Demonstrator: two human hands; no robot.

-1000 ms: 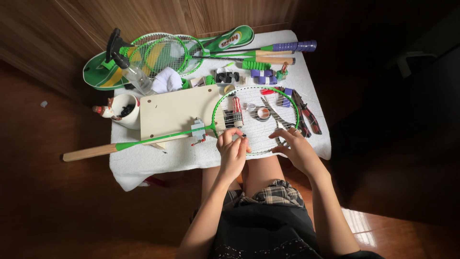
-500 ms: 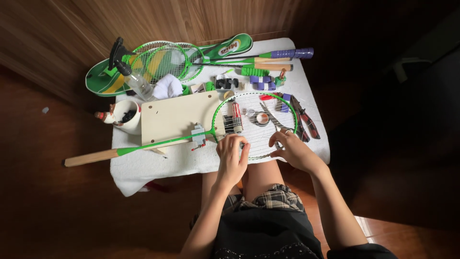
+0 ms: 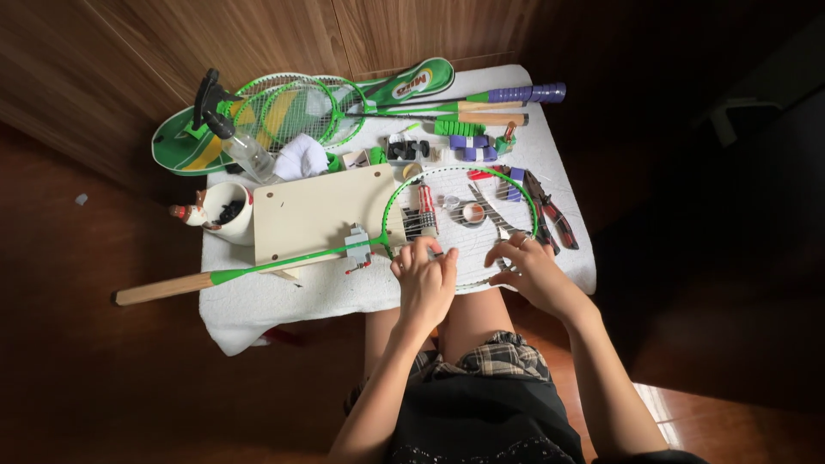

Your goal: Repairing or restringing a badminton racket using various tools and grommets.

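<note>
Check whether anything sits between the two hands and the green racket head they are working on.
Nothing visible does. The left hand and the right hand both rest directly on the near rim of the green racket head. The pliers lie off to the right of the frame, clear of both hands.

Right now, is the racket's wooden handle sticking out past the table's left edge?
Yes, the wooden handle of the green racket extends beyond the white-covered table over the floor.

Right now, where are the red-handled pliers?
In the head view, the red-handled pliers lie on the white cloth at the table's right side, just outside the green racket's hoop, beyond the right hand.
</note>
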